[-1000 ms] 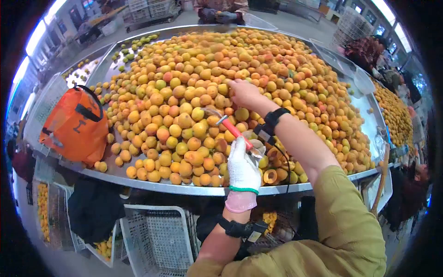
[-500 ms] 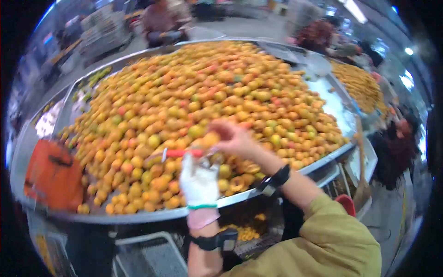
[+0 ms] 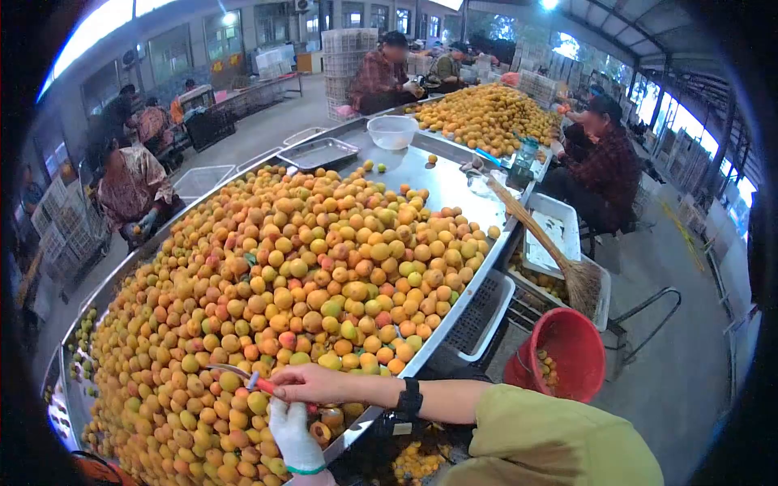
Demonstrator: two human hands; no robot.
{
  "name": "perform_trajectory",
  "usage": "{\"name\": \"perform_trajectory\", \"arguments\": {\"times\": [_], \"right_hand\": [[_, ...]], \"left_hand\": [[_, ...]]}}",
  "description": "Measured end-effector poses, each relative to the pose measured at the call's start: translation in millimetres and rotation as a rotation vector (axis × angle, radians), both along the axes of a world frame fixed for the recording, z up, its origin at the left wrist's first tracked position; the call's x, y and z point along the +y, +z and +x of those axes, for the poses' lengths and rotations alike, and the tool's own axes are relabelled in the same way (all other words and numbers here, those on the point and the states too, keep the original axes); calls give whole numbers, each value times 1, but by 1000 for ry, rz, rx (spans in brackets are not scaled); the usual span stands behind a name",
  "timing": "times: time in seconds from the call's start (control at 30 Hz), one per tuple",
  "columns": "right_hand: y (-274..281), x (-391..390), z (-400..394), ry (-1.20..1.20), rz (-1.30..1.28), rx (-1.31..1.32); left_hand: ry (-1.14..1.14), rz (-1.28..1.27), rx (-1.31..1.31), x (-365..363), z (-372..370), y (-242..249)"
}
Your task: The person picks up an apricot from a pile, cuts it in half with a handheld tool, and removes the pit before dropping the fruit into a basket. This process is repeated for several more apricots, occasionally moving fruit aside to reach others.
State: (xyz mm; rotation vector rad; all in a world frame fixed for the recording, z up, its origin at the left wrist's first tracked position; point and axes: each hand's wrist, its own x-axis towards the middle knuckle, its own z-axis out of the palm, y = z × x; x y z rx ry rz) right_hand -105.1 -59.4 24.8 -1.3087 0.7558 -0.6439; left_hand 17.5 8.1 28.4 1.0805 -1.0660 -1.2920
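My right hand [image 3: 312,383], bare with a black band at the wrist, is closed over the red handle of a knife [image 3: 261,384]. Its thin curved blade points left above a big heap of apricots [image 3: 267,283]. Just below, my left hand [image 3: 293,437], in a white glove with a green cuff edge, has its fingers drawn together against the handle. What the glove holds, if anything, is hidden. A cut apricot half [image 3: 321,434] shows its hollow beside the glove.
The heap lies on a metal-rimmed table [image 3: 442,328]. Along its right side are a black crate [image 3: 478,312], a red bucket [image 3: 579,348] and a straw broom [image 3: 579,283]. A clear bowl [image 3: 392,131] and metal tray [image 3: 318,152] stand farther back. Several people sit around.
My view has swung right and up, bringing the bucket, broom and seated people into sight. My hands stay close together; the apricot earlier at my right fingertips is no longer visible there.
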Motion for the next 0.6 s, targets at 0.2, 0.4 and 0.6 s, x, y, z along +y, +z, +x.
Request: {"name": "perform_trajectory", "arguments": {"times": [0.2, 0.4, 0.6], "right_hand": [[9, 6, -16, -203, -136, -96], [22, -13, -42, -437, -86, -470], [7, 5, -12, -243, 71, -44]], "left_hand": [[17, 23, -12, -5, -21, -5], [290, 79, 603, -7, -7, -25], [266, 138, 919, -16, 8, -33]]}}
